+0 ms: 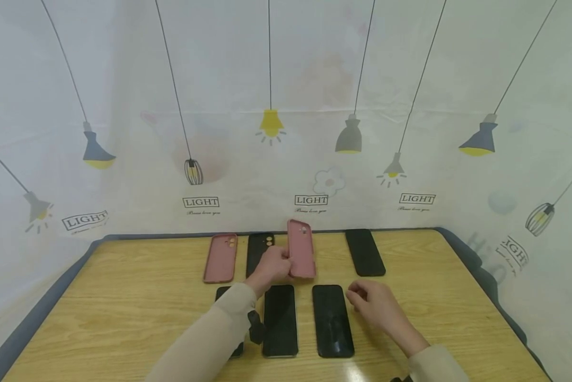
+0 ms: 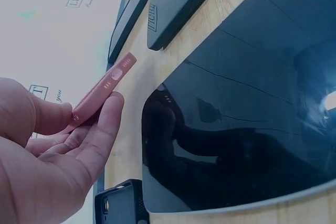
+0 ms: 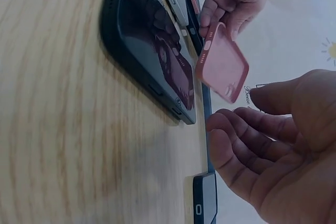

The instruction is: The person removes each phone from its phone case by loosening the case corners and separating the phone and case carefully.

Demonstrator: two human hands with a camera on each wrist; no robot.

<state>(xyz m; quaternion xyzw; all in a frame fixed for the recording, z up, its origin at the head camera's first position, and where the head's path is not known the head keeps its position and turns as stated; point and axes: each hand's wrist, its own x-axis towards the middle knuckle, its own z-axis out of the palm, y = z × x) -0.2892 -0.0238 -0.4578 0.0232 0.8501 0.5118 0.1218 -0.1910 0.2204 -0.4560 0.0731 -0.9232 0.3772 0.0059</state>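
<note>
My left hand (image 1: pixel 272 264) pinches a pink phone case (image 1: pixel 302 249) by its lower edge, thumb on one side and fingers on the other. The case stands tilted up over the back of the table, its open inner side seen in the right wrist view. My right hand (image 1: pixel 374 304) holds nothing; its fingers are loosely curled beside a dark phone (image 1: pixel 333 321). That phone lies screen up, with a dark case around its sides in the right wrist view. Left of it lies another black-screened phone (image 1: pixel 280 321). A further phone (image 1: pixel 222 293) is partly hidden under my left forearm.
Along the back of the wooden table (image 1: pixel 138 297) lie a second pink phone case (image 1: pixel 220 259), a black phone case (image 1: pixel 254 254) partly behind my left hand, and a dark phone-shaped piece (image 1: pixel 364 252). A lamp-printed cloth (image 1: pixel 247 63) hangs behind the table.
</note>
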